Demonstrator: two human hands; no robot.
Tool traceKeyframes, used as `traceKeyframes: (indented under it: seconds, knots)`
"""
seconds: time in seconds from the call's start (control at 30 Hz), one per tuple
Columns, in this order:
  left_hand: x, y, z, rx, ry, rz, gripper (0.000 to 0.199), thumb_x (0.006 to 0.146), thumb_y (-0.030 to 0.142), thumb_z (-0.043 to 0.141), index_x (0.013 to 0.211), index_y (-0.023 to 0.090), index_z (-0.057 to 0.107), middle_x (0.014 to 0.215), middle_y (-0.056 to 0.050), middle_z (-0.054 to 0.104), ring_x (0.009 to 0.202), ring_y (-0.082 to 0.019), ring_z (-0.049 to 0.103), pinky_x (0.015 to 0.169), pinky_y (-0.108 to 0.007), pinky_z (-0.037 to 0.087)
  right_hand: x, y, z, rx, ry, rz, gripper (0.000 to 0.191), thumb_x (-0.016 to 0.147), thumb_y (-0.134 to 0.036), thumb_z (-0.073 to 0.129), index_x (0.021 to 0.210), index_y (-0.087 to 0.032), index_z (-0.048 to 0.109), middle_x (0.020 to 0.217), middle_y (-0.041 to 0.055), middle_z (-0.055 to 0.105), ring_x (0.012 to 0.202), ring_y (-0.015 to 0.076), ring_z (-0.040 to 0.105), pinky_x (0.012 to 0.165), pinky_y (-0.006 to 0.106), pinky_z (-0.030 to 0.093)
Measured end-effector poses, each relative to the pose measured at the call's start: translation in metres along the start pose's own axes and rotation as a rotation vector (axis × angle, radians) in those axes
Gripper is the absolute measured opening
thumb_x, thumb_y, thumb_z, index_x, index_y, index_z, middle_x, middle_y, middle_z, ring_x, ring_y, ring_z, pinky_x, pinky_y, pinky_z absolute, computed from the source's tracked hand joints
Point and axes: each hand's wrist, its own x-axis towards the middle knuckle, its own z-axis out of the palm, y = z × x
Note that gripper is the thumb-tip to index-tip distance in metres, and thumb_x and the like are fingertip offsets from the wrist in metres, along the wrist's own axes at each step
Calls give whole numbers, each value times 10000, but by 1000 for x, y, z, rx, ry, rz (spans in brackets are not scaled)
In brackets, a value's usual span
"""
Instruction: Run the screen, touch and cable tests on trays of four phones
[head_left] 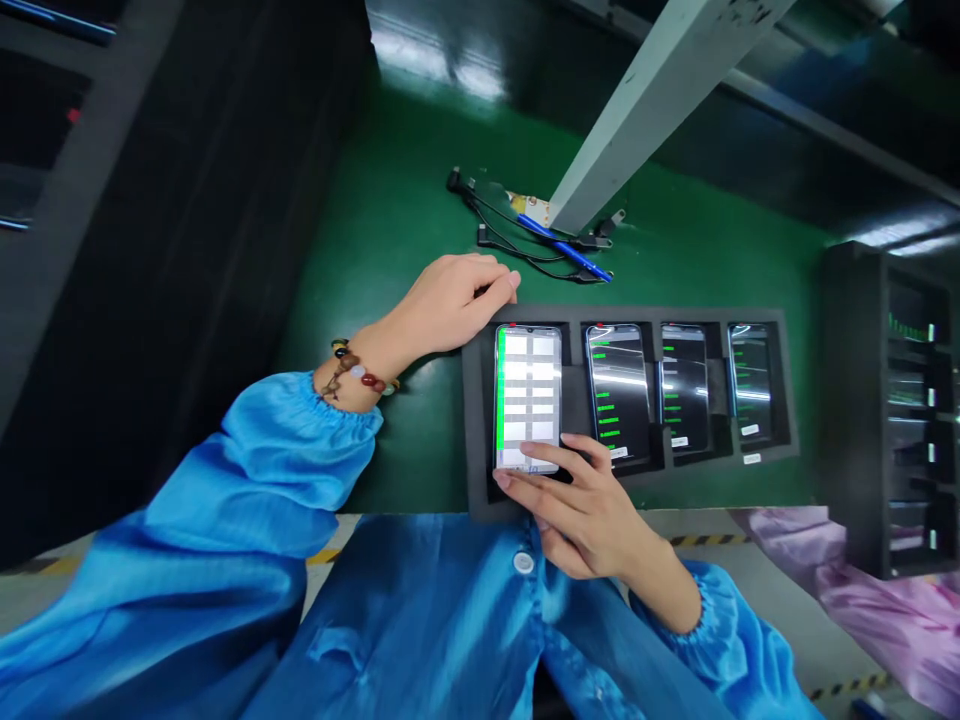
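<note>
A black foam tray (476, 400) lies on the green table with several smartphones in its slots. The leftmost smartphone (529, 385) has a lit screen with white blocks and a green strip down its left edge. My right hand (592, 505) is spread over the lower end of that phone, with fingertips at the screen and its bottom left corner. At the tray's upper left corner rests my left hand (457, 300), fingers curled together and no object visible in them. Dark screens with green text show on the second phone (619, 390), third phone (684, 390) and rightmost phone (751, 380).
Behind the tray lie black cables (517, 245) and a blue pen (562, 246), beside the foot of a grey post (637, 110). Another black tray (855, 400) with phones stands at the right, near a person's pink sleeve (862, 600). A large black structure (187, 250) fills the left.
</note>
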Motion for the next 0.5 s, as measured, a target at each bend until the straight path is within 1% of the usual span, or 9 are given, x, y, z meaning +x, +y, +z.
traceKeyframes:
  seconds: [0.1, 0.23, 0.37, 0.5]
  knots:
    - [0, 0, -1, 2, -6, -3, 480, 1110, 396, 424, 863, 195, 784, 889, -51, 758, 866, -209, 677, 857, -377, 465, -5, -1, 1, 6, 33, 9, 614, 959, -133, 492, 1556, -220, 604, 1276, -30, 860, 1476, 232, 616, 1276, 457, 336]
    - [1, 2, -2, 10, -6, -23, 473, 1103, 403, 434, 867, 195, 788, 861, -52, 742, 848, -214, 665, 842, -375, 464, -18, 1, -5, 9, 62, 84, 695, 944, -120, 502, 1627, -241, 545, 1122, -49, 884, 1437, 243, 647, 1262, 466, 335]
    - [1, 4, -2, 4, -14, -29, 476, 1099, 411, 430, 857, 197, 779, 861, -56, 739, 838, -214, 658, 846, -379, 467, -35, 4, -11, -28, 117, 150, 740, 937, -105, 499, 1652, -293, 529, 1181, -38, 879, 1384, 259, 689, 1209, 489, 367]
    - [1, 3, -2, -4, -3, -28, 472, 1096, 413, 435, 853, 200, 780, 845, -52, 724, 834, -214, 658, 854, -385, 476, -45, 4, -12, -43, 143, 193, 744, 951, -90, 497, 1657, -323, 524, 1137, -35, 884, 1357, 276, 711, 1172, 506, 406]
